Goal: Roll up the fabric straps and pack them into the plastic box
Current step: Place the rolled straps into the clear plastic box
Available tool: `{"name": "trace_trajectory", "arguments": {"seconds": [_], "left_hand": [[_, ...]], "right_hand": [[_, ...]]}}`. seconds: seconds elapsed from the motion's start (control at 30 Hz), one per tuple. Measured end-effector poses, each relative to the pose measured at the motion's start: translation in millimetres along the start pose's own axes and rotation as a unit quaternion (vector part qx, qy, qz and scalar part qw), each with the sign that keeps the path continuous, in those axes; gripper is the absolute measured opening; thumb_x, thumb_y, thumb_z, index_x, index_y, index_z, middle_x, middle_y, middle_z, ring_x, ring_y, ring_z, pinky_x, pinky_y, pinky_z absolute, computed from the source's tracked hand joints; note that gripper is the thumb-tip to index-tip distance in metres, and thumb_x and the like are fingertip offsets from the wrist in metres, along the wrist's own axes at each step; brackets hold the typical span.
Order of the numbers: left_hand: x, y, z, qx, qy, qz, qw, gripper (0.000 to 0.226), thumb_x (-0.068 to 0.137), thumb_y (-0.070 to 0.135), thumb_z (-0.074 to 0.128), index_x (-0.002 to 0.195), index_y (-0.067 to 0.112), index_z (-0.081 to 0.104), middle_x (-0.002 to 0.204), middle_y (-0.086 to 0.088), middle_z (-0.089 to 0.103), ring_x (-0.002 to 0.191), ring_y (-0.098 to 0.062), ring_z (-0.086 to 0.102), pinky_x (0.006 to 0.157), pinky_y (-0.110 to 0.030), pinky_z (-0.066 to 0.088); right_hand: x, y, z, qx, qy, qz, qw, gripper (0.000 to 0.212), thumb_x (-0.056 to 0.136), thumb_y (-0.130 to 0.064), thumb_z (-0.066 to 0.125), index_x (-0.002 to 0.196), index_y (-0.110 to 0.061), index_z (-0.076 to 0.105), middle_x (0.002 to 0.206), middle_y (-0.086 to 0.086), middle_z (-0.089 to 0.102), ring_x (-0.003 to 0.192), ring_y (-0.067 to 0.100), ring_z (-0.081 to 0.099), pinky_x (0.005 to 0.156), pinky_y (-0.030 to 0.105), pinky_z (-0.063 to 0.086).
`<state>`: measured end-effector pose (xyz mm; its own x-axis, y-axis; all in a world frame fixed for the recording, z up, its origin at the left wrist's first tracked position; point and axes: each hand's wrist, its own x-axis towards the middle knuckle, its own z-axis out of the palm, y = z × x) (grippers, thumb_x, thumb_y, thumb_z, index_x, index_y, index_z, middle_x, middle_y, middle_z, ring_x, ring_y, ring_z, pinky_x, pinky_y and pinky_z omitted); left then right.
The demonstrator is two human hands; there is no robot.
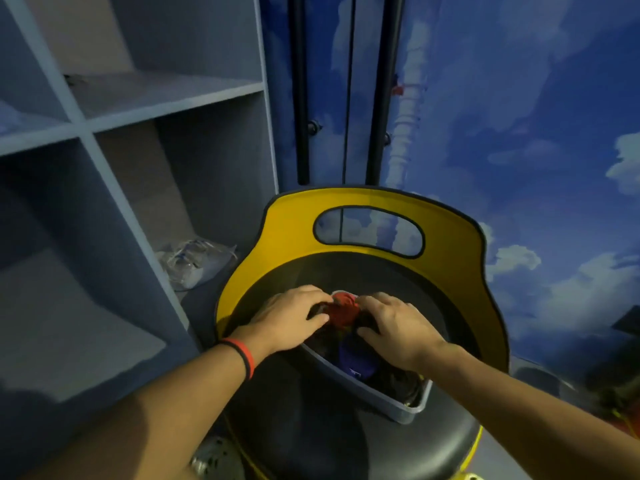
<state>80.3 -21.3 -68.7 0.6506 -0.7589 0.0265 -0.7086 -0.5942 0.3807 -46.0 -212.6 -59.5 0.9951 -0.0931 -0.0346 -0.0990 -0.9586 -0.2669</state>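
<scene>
A grey plastic box (pixel 388 398) stands on the black seat of a yellow chair (pixel 287 220). Inside it lie rolled fabric straps: a red one (pixel 341 311) at the far end, a blue one (pixel 355 363) in the middle, and dark ones near the right end. My left hand (pixel 289 322) rests on the left side of the red roll, fingers curled on it. My right hand (pixel 394 325) presses on its right side, partly covering dark fabric. The box's far end is hidden by both hands.
A grey shelf unit (pixel 138 109) fills the left side; a clear plastic bag (pixel 195 261) lies on its low shelf. A blue sky-print wall (pixel 519 133) and two black vertical bars (pixel 301 98) stand behind the chair. My left wrist wears a red and black band (pixel 242 358).
</scene>
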Motion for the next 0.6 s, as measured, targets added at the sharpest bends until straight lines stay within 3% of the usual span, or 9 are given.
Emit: {"name": "trace_trajectory", "arguments": {"seconds": [0.07,0.13,0.27,0.43,0.6], "left_hand": [[-13,-11,-30,0.03,0.045,-0.04,0.998,0.028,0.1,0.039,0.06,0.126,0.034,0.067,0.131,0.014,0.061,0.12,-0.013,0.059,0.098,-0.034,0.05],[-30,-25,-64,0.04,0.1,-0.075,0.991,0.025,0.1,0.039,0.058,0.123,0.034,0.068,0.127,0.012,0.064,0.115,-0.016,0.061,0.092,-0.035,0.052],[-69,-53,-134,0.064,0.184,-0.128,0.972,0.027,0.1,0.038,0.059,0.125,0.031,0.068,0.124,0.009,0.064,0.112,-0.018,0.063,0.092,-0.036,0.052],[-122,-81,-207,0.115,0.235,-0.196,0.945,0.031,0.098,0.041,0.058,0.127,0.034,0.065,0.13,0.011,0.061,0.117,-0.018,0.062,0.094,-0.035,0.052],[-161,-92,-266,0.164,0.289,-0.199,0.922,0.033,0.098,0.038,0.058,0.13,0.03,0.065,0.135,0.009,0.058,0.125,-0.018,0.056,0.099,-0.035,0.049]], "right_hand": [[18,-24,-17,0.028,0.029,-0.01,0.999,0.049,0.098,-0.043,0.056,0.144,-0.032,0.044,0.136,-0.003,0.056,0.123,0.022,0.056,0.096,0.039,0.049],[35,-53,-35,0.044,0.06,-0.03,0.997,0.051,0.097,-0.044,0.057,0.145,-0.031,0.043,0.135,-0.004,0.059,0.12,0.02,0.059,0.094,0.041,0.051],[65,-117,-68,0.075,0.097,-0.086,0.989,0.057,0.096,-0.044,0.062,0.147,-0.031,0.04,0.135,-0.005,0.059,0.113,0.015,0.061,0.091,0.036,0.053],[97,-197,-107,0.082,0.138,-0.14,0.977,0.06,0.095,-0.041,0.066,0.148,-0.023,0.043,0.138,0.004,0.056,0.122,0.025,0.058,0.101,0.037,0.046],[121,-269,-135,0.099,0.146,-0.187,0.966,0.064,0.094,-0.04,0.066,0.15,-0.022,0.041,0.146,0.008,0.05,0.135,0.028,0.048,0.112,0.036,0.039]]}}
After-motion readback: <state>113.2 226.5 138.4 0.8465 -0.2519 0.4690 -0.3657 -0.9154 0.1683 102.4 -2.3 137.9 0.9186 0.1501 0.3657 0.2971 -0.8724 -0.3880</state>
